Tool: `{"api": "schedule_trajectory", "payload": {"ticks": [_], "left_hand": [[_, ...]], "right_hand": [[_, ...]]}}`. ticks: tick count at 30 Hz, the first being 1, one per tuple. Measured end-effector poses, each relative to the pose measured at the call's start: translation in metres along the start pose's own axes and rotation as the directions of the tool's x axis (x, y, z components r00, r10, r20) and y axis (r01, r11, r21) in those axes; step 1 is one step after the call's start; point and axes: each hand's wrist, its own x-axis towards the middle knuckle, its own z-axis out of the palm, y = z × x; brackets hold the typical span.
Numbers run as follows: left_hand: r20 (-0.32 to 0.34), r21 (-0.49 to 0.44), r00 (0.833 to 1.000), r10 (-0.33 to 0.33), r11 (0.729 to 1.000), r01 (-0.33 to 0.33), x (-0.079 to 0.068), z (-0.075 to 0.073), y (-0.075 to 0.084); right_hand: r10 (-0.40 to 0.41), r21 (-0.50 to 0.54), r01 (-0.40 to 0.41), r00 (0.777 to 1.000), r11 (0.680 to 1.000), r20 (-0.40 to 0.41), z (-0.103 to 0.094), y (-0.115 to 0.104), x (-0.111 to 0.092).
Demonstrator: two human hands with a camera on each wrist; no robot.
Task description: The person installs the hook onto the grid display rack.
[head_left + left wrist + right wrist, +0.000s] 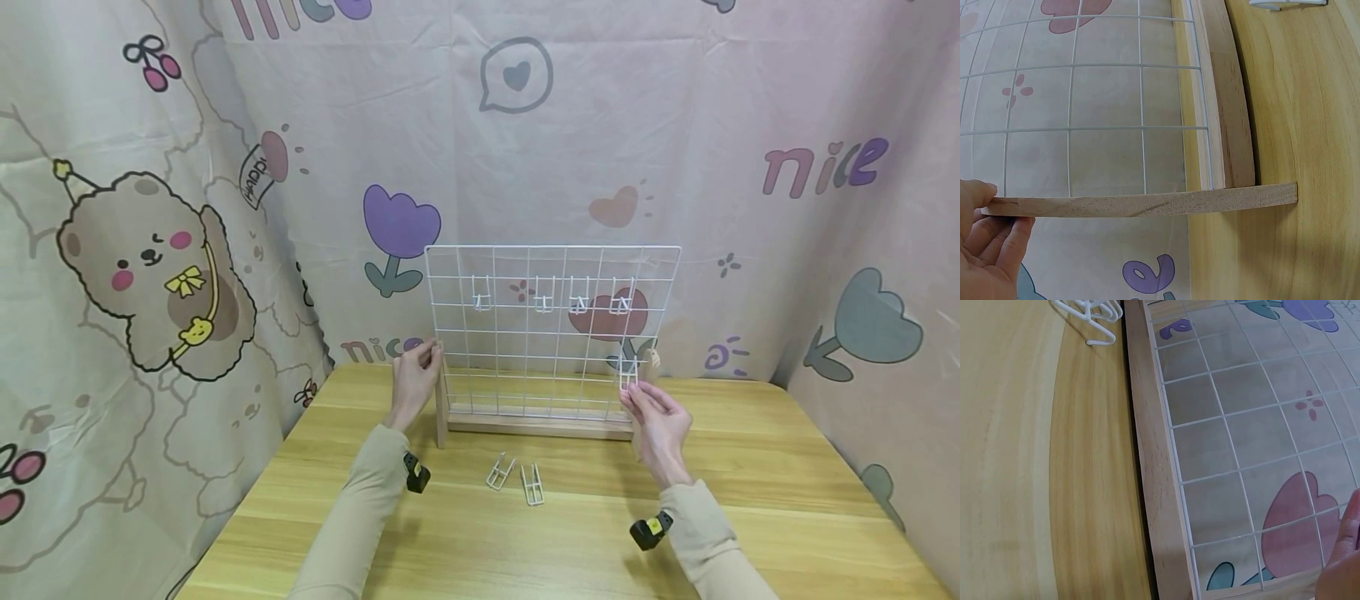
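Note:
A white wire grid panel (555, 333) stands upright in a wooden stand (540, 427). The thumb and fingers of my left hand (415, 382) pinch the top of the stand's left post (1147, 204), one on each side of the wood in the left wrist view. Low on the grid's right side, my right hand (663, 423) pinches the lower end of a white wire hook (628, 373), which overlaps the grid. Just the edge of that hand (1341, 559) shows in the right wrist view; the hook is hidden there. Several more hooks (578, 305) hang in a row on the upper grid.
Two loose white hooks, a tilted one (500, 472) and a straighter one (532, 486), lie on the wooden table (480, 550) in front of the stand. A printed curtain (517, 158) hangs close behind the table and along its sides.

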Motion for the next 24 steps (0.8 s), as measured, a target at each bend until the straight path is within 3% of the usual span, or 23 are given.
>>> {"api": "schedule_trajectory", "payload": {"ticks": [24], "left_hand": [[-0.005,0.005,1.000,0.016,1.000,-0.016,-0.0016,0.0002,0.0007]], "right_hand": [[-0.047,0.006,0.047,0.999,0.999,0.024,-0.0080,0.0070,-0.0004]]}}
